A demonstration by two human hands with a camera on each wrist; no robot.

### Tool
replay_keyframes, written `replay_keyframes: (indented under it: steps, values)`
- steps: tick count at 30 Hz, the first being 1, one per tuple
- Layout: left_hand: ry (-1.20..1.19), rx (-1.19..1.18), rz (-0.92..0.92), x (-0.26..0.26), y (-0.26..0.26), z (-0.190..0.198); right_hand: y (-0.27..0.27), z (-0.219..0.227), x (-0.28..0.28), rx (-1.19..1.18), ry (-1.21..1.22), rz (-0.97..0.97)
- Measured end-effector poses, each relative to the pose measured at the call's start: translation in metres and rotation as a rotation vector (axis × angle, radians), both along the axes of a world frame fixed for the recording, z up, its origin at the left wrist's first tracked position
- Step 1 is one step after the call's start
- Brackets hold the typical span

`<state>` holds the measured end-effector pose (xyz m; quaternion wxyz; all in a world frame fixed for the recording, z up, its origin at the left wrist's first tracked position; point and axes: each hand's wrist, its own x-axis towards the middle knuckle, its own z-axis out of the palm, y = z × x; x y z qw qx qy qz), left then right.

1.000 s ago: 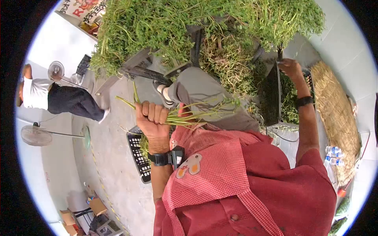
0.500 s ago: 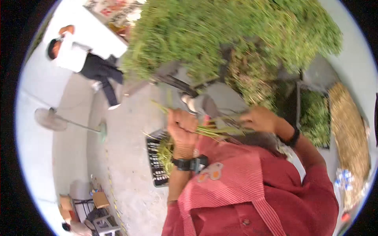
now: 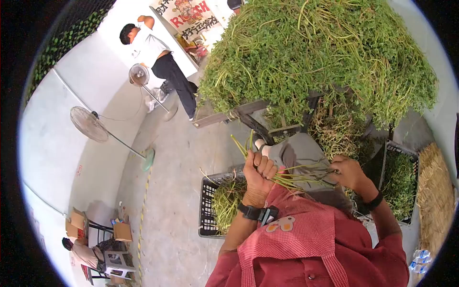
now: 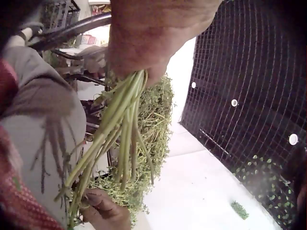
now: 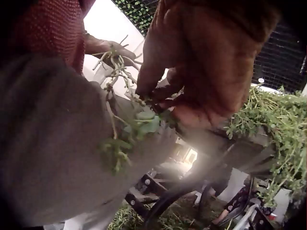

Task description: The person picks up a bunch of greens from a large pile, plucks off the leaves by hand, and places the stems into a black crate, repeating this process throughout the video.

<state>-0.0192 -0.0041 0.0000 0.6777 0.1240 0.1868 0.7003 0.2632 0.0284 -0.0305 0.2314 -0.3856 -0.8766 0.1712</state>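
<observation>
My left hand [image 3: 260, 172] grips a small bunch of long green stems [image 3: 292, 180] over the lap, fingers wrapped round them. Short stem ends stick out past the thumb side, and the rest fans toward my right hand [image 3: 351, 173]. In the left wrist view the stems [image 4: 125, 122] hang in a sheaf below the fist. With thumb and fingers my right hand [image 5: 192, 72] pinches the far end of the bunch, where a leafy sprig [image 5: 144, 122] dangles beside the grey trouser leg. Part of that pinch is hidden behind the fingers.
Ahead, a table carries a large heap of leafy greens [image 3: 315, 57]. Black crates of stems [image 3: 206, 210] and leaves [image 3: 401, 184] stand at left and right. A straw bundle [image 3: 435, 186] lies far right. Fans [image 3: 88, 123] and a standing person [image 3: 162, 57] are off left.
My right hand has come from beside the right crate to the bunch's far end and now pinches it. My left hand keeps its grip. The head view has swung left.
</observation>
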Motion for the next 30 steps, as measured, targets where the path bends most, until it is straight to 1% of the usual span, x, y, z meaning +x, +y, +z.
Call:
replay_keyframes:
  steps: [1, 3, 4, 6, 7, 9, 10, 12, 13, 14, 15, 16, 18, 19, 20, 21, 22, 24, 25, 27, 28, 29, 30]
  values:
    - [0.012, -0.008, 0.01, 0.0, 0.001, 0.0, 0.002, -0.003, 0.003, 0.004, 0.003, -0.002]
    - [0.003, 0.013, 0.007, 0.0, 0.0, -0.001, 0.006, -0.01, 0.007, 0.104, 0.066, -0.026]
    - [-0.01, 0.03, 0.005, 0.0, 0.0, -0.002, 0.007, -0.01, 0.008, 0.104, 0.066, -0.026]
    - [-0.004, 0.022, 0.015, 0.0, 0.0, -0.002, 0.006, -0.008, 0.011, -0.045, -0.068, -0.061]
    - [0.004, 0.017, 0.023, 0.001, -0.001, -0.003, 0.004, -0.008, 0.008, -0.054, -0.071, -0.061]
    - [0.028, -0.011, 0.015, 0.005, -0.001, -0.006, 0.002, -0.005, -0.002, -0.05, -0.027, -0.246]
    - [0.055, -0.032, 0.01, 0.006, -0.001, -0.007, 0.005, -0.009, -0.003, -0.058, -0.031, -0.245]
    - [0.04, -0.013, 0.018, 0.009, 0.001, -0.009, 0.019, -0.025, -0.007, -0.015, 0.065, -0.425]
    - [0.021, 0.003, 0.013, 0.017, 0.001, -0.014, 0.03, -0.042, -0.006, 0.117, 0.055, -0.47]
    - [0.011, -0.029, 0.021, 0.019, 0.001, -0.01, 0.04, -0.054, 0.006, 0.243, 0.026, -0.528]
    - [-0.005, -0.071, 0.019, 0.015, -0.001, -0.003, 0.046, -0.05, 0.018, 0.162, 0.126, -0.625]
    - [-0.015, -0.016, 0.003, 0.011, -0.004, -0.001, 0.059, -0.063, 0.044, 0.005, 0.199, -0.669]
    - [-0.044, 0.1, -0.029, -0.01, 0.001, -0.015, 0.065, -0.088, 0.084, -0.478, 0.964, -0.43]
    - [-0.056, 0.168, -0.045, -0.019, 0.006, -0.026, 0.054, -0.079, 0.089, -0.493, 0.953, -0.471]
    - [-0.064, 0.145, -0.064, -0.02, 0.007, -0.031, 0.046, -0.052, 0.081, -0.634, 1.08, -0.467]
    - [-0.098, 0.098, -0.016, -0.02, 0.008, -0.033, 0.041, -0.039, 0.075, -0.772, 1.212, -0.455]
    - [-0.131, 0.063, 0.037, -0.021, 0.009, -0.034, 0.04, -0.042, 0.073, -0.769, 1.214, -0.472]
    - [-0.122, 0.036, 0.045, -0.02, 0.01, -0.034, 0.041, -0.051, 0.073, -0.937, 1.321, -0.379]
    - [-0.108, 0.015, 0.067, -0.021, 0.009, -0.034, 0.043, -0.054, 0.073, -0.938, 1.322, -0.386]
    - [-0.12, 0.041, 0.038, -0.025, 0.01, -0.037, 0.042, -0.054, 0.068, -1.164, 1.388, -0.078]
    - [-0.106, 0.067, 0.022, -0.027, 0.01, -0.038, 0.038, -0.054, 0.062, -1.124, 1.323, -0.067]
    - [-0.095, 0.093, 0.005, -0.028, 0.011, -0.039, 0.031, -0.042, 0.05, -1.132, 1.325, -0.075]
    - [-0.093, 0.079, 0.011, -0.027, 0.011, -0.038, 0.022, -0.026, 0.038, -0.853, 0.963, -0.146]
